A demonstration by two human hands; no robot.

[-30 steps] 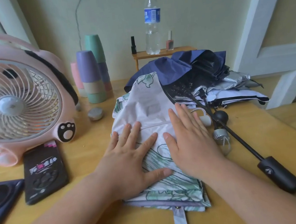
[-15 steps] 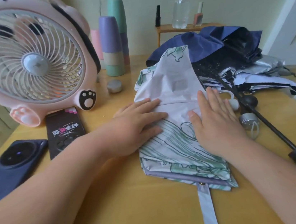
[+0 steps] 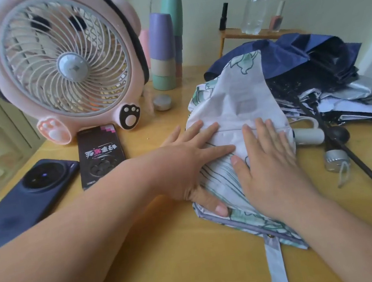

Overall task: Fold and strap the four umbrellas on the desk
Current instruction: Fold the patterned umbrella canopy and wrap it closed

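Fingers [image 3: 205, 131] of the left hand [image 3: 183, 164] lie straight and spread on the white fabric umbrella printed with green leaves [image 3: 234, 101], the thumb at its purple-trimmed hem; the right hand [image 3: 272, 172] lies flat beside it, fingers extended, gripping nothing. The umbrella lies flattened on the yellow wooden desk [image 3: 172, 261], its pale strap [image 3: 276, 266] trailing toward the near edge, a heap of navy and silver umbrellas [image 3: 299, 55] touching its far right side
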